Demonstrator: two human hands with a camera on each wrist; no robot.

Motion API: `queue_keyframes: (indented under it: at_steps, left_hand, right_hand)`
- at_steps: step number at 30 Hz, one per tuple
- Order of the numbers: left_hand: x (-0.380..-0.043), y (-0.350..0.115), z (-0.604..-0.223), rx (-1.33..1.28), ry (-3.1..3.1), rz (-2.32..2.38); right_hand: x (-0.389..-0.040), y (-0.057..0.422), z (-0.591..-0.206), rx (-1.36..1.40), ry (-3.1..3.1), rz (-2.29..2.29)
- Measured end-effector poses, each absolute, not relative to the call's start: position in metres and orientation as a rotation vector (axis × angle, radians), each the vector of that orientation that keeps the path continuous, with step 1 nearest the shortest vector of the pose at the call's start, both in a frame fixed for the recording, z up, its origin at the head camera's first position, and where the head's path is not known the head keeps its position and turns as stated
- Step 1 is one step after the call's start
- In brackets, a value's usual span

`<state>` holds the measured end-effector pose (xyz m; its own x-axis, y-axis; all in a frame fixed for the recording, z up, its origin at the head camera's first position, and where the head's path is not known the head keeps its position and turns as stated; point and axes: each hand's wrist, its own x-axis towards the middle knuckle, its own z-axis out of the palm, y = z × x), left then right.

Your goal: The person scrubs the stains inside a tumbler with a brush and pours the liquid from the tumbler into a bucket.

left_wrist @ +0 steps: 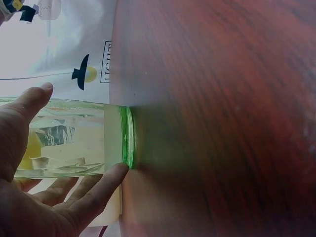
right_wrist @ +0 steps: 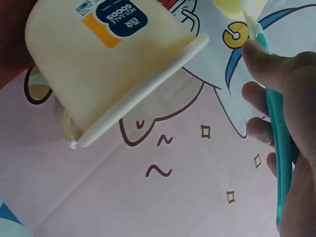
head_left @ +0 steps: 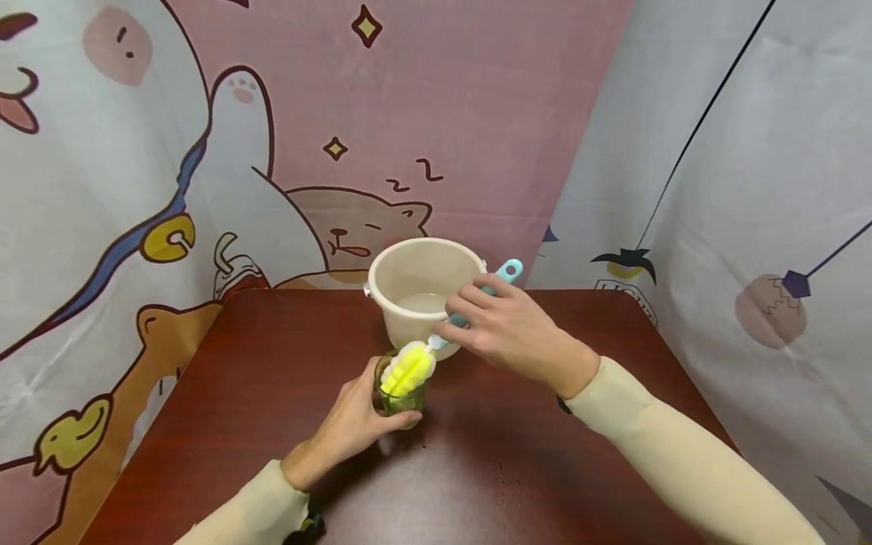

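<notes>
My left hand grips a green-tinted clear glass low over the wooden table, thumb on one side and fingers on the other. In the head view, the yellow and white sponge head of a bottle brush sits at the glass's mouth, its lower part inside. My right hand holds the brush by its teal handle, which slants up to the right with its holed end past the fingers. Part of the yellow sponge also shows through the glass in the left wrist view.
A cream bucket with a side handle stands behind the hands, close beyond the glass. A label is on its side. The dark red-brown table ends at cartoon-printed cloth hung at the back and sides.
</notes>
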<state>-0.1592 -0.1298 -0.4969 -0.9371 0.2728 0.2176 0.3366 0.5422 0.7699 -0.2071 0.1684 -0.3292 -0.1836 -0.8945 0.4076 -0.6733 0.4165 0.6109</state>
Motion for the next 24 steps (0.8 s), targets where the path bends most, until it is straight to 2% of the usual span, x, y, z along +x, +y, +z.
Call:
queue_keyframes:
  at_steps: [11,24]
  left_hand:
    - [-0.159,-0.129,-0.497,-0.525,-2.695,-1.392]
    - [-0.159,-0.13,-0.499,-0.545,-2.675,-1.417]
  right_hand:
    - [-0.206,0.146,-0.316,1.379,-1.835,-0.511]
    - [-0.205,0.116,-0.323,1.433,-1.747,-0.586]
